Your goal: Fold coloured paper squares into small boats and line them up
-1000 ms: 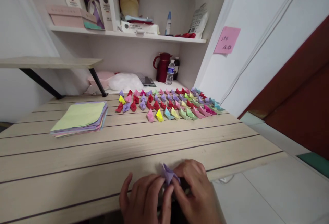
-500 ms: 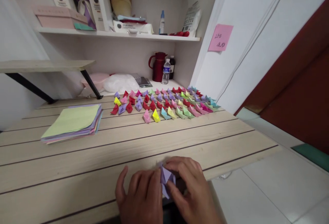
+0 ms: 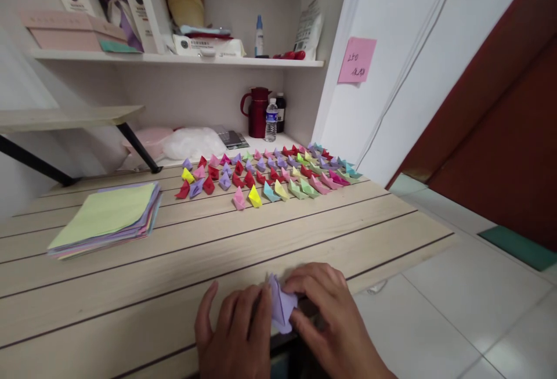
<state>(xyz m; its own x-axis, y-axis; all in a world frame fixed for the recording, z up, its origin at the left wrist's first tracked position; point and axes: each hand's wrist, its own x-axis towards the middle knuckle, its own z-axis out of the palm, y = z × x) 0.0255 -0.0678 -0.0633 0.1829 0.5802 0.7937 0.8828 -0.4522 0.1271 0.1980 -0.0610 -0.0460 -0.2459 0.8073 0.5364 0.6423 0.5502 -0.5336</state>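
A purple folded paper (image 3: 282, 304) is held between my two hands at the table's front edge. My left hand (image 3: 237, 327) grips its left side, with the fingers close together and one digit sticking up apart at the far left. On the other side, my right hand (image 3: 324, 306) pinches the paper between thumb and fingers; part of the thumb is hidden behind it. Beyond the hands, several small folded paper boats (image 3: 278, 176) in many colours stand in rows. A stack of coloured paper sheets (image 3: 107, 213), pale yellow on top, lies to the left.
The slatted wooden table (image 3: 183, 263) ends at the right above a tiled floor (image 3: 435, 309). At the back stand a dark red jug (image 3: 259, 113) and a water bottle (image 3: 271, 121). A small raised shelf (image 3: 73, 116) on black legs stands at the left.
The purple paper has turned and spread, showing a broader face with a crease down it. Both hands keep hold of it. My view has swung slightly, so the background sits further left.
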